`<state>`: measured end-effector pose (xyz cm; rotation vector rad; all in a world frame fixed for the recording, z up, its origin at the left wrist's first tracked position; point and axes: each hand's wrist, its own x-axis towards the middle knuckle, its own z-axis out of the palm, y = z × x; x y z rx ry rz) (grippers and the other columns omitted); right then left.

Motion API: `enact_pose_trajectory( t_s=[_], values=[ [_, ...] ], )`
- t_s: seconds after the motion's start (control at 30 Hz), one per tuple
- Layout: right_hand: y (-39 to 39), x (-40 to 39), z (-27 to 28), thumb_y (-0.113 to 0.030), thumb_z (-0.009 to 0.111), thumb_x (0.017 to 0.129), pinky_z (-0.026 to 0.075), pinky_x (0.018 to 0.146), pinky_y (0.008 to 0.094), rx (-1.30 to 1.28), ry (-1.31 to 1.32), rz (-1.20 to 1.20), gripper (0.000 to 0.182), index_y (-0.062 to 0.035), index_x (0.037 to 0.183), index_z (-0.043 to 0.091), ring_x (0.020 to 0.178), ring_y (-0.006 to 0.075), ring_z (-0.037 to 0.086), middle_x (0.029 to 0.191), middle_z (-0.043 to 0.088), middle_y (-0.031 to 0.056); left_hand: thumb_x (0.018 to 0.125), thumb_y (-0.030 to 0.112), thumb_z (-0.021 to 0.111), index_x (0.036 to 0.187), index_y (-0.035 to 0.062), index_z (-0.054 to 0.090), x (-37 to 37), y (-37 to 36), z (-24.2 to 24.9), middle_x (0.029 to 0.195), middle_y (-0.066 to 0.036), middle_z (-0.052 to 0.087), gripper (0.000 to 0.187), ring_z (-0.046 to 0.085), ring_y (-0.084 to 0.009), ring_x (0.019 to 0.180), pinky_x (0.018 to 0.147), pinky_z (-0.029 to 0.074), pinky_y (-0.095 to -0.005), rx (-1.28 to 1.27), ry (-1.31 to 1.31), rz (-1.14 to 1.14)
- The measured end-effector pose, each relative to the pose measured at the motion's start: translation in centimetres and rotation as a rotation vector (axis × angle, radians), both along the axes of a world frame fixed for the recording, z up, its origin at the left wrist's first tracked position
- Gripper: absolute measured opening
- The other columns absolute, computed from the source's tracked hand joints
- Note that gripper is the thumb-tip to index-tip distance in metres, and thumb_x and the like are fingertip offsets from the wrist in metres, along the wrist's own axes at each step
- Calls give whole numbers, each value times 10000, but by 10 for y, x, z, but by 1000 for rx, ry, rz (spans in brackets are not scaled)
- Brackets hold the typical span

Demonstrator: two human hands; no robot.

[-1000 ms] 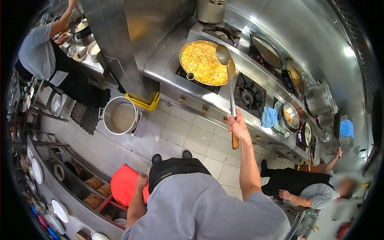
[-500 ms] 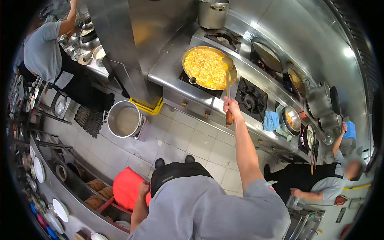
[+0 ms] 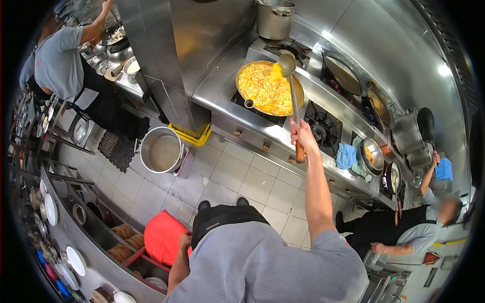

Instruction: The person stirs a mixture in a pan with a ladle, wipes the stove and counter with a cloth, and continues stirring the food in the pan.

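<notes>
My right hand (image 3: 303,135) is closed around the wooden-ended handle of a long metal ladle (image 3: 294,98). The ladle's bowl hangs over the far right side of a wide pan (image 3: 300,96), with yellow liquid or food falling from its left lip. Chopped yellow-orange food (image 3: 265,88) fills the pan, which sits on a stove burner with its short hollow handle stub toward me. Low at my left side, my left hand (image 3: 185,241) is curled beside a red cover or bag (image 3: 164,237); whether it grips anything is hidden.
A large pot (image 3: 161,150) stands on the floor, near a yellow tray (image 3: 202,139). A blue cloth (image 3: 346,156) and a smaller pan (image 3: 372,155) are on the stove's right part. One co-worker (image 3: 55,60) stands far left, another (image 3: 394,232) at right. Shelving curves along my left.
My right hand has turned the ladle, and its bowl has moved up toward the pan's far edge, now spilling yellow contents. The right co-worker's lower hand has shifted slightly. My left hand stays low.
</notes>
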<state>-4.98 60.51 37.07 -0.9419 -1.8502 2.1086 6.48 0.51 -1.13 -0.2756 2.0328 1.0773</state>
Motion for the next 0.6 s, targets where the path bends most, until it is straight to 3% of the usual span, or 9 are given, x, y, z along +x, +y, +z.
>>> enact_pose_trajectory(
  t_s=[0.13, 0.17, 0.27, 0.37, 0.47, 0.6],
  values=[
    [-18, 26, 12, -176, 507, 884, 389, 395, 285, 456, -216, 75, 210, -30, 1006, 418, 447, 104, 459, 604, 421, 18, 701, -4, 494, 949, -60, 586, -12, 5, 7, 790, -127, 630, 271, 604, -209, 713, 627, 474, -312, -3, 7, 34],
    [-28, 34, 23, -171, 514, 873, 448, 477, 360, 563, -318, 102, 260, 9, 1018, 394, 527, 226, 562, 637, 510, 118, 703, -3, 493, 952, -62, 585, -13, 6, 9, 787, -127, 630, 272, 604, -208, 713, 622, 473, -312, 10, 7, 42],
    [-31, 65, -7, -174, 503, 874, 448, 465, 382, 855, -330, 210, 253, 11, 996, 379, 527, 259, 548, 644, 511, 127, 707, 0, 488, 950, -68, 586, -16, 10, 11, 773, -126, 630, 271, 604, -206, 711, 612, 472, -311, 42, -2, 68],
    [-36, 74, -28, -151, 494, 861, 450, 614, 475, 1060, -459, 287, 274, 21, 1022, 355, 686, 432, 573, 723, 563, 255, 709, 5, 482, 923, -68, 594, -19, 23, 39, 751, -121, 626, 253, 600, -201, 697, 607, 469, -311, 22, -29, 51],
    [-34, 57, -39, -128, 487, 848, 406, 729, 516, 991, -492, 256, 290, 29, 1040, 337, 822, 505, 530, 801, 555, 338, 714, 10, 480, 902, -58, 605, -18, 24, 33, 738, -118, 624, 235, 594, -196, 675, 602, 468, -311, -20, -49, -36],
    [-42, 45, -23, -106, 485, 834, 406, 725, 527, 997, -506, 222, 272, 33, 1022, 345, 830, 492, 544, 786, 558, 344, 715, 13, 472, 910, -42, 615, -26, 14, 9, 756, -132, 636, 248, 606, -211, 688, 625, 475, -316, 0, -9, -53]
  ],
)
